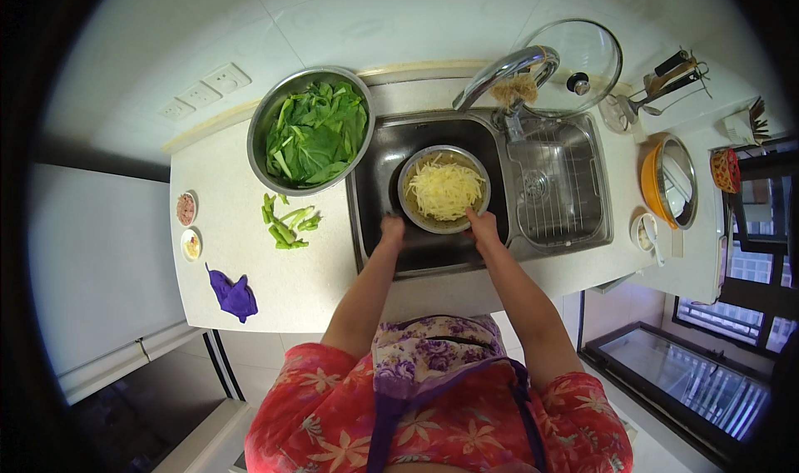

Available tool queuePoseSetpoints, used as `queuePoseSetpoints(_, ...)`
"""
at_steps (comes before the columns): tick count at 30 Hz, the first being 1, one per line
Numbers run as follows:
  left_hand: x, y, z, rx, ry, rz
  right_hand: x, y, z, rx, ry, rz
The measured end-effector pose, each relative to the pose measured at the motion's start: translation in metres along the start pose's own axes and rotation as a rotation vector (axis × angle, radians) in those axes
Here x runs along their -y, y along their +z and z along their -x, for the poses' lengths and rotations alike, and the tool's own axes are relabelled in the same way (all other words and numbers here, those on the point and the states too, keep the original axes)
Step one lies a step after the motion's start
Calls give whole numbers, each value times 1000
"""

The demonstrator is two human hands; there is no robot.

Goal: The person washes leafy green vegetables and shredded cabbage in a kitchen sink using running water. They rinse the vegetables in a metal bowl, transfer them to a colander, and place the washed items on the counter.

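Note:
A round metal bowl (412,212) full of pale yellow shreds (446,190), which look like potato, is in the large basin of a steel sink (431,258). My right hand (483,226) grips the bowl's near right rim, thumb on top. Low in the basin, left of the bowl, is my left hand (392,228). Its fingers are mostly hidden and slightly blurred, so I cannot tell whether it holds anything. Over the sink's far left corner and the counter stands a large steel bowl (256,139) of green leaves (318,133).
A chrome faucet (499,73) arches behind the sink, before a glass lid (587,42). A wire rack (555,186) fills the smaller basin. Left are cut green stems (288,226), two small dishes (191,244) and a purple cloth (234,293). An orange basin (651,176) holds white dishes.

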State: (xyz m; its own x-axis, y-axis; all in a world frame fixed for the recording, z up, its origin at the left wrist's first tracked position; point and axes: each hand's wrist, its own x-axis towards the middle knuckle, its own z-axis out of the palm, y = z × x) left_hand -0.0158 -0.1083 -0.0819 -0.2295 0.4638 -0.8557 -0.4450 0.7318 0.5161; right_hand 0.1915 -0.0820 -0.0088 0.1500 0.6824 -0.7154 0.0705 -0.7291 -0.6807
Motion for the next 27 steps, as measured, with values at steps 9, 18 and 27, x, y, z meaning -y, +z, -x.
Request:
queuePoseSetpoints(9,-35,-22,72,340,237,152,52,1,42,346,-36,115)
queuePoseSetpoints(18,-64,-10,103,250,418,112,187,-62,-36,-172,-389,33)
queuePoseSetpoints(27,-88,-12,119,231,462,118,161,-54,-69,-189,-574,-132)
